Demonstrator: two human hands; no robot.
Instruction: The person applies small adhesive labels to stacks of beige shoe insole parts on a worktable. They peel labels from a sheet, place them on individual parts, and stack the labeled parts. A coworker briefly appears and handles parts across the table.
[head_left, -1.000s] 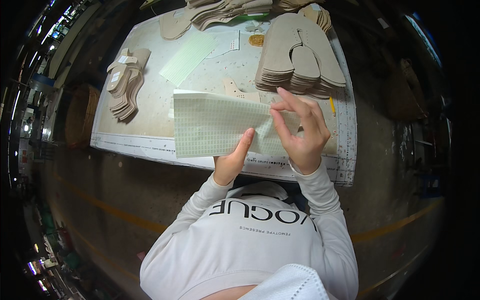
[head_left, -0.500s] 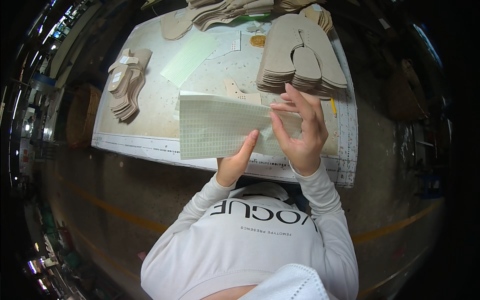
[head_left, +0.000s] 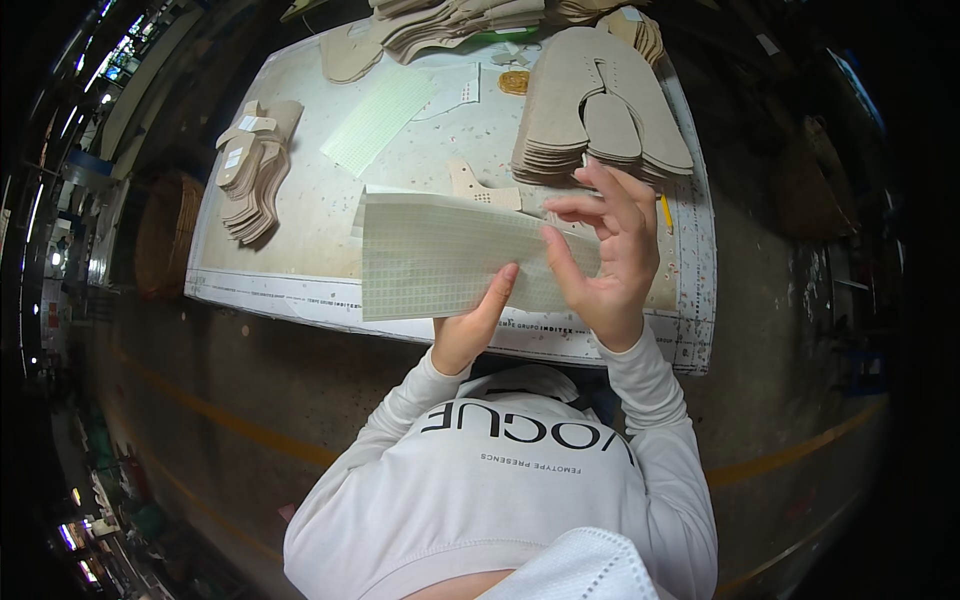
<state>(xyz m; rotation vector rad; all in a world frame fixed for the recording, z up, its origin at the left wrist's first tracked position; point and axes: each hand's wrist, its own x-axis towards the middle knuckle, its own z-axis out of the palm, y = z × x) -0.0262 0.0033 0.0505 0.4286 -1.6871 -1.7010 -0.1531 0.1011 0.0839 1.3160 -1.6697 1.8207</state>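
Observation:
My left hand (head_left: pixel 474 325) grips a pale green sheet of small stickers (head_left: pixel 440 255) from below, its thumb pressed on the front near the lower edge. Rows of little rectangles cover the sheet, which stands tilted above the table's near side. At the sheet's right end is my right hand (head_left: pixel 612 255), its fingers curved and spread, the thumb apart from them. A small pale bit shows at one raised fingertip; whether it is a sticker I cannot tell. Just beyond the sheet lies a beige cut piece with punched holes (head_left: pixel 485 190), partly hidden by it.
A tall stack of beige cut pieces (head_left: pixel 560 110) stands at the table's (head_left: pixel 300 265) right, and a smaller stack (head_left: pixel 255 180) at its left. Another green sheet (head_left: pixel 375 115) lies farther back. Yellow rubber bands (head_left: pixel 513 82) and a yellow pencil-like stick (head_left: pixel 666 214) are near the tall stack.
My right hand has shifted slightly up and right, its fingers opening a little away from the sheet. The sheet and my left hand have barely moved.

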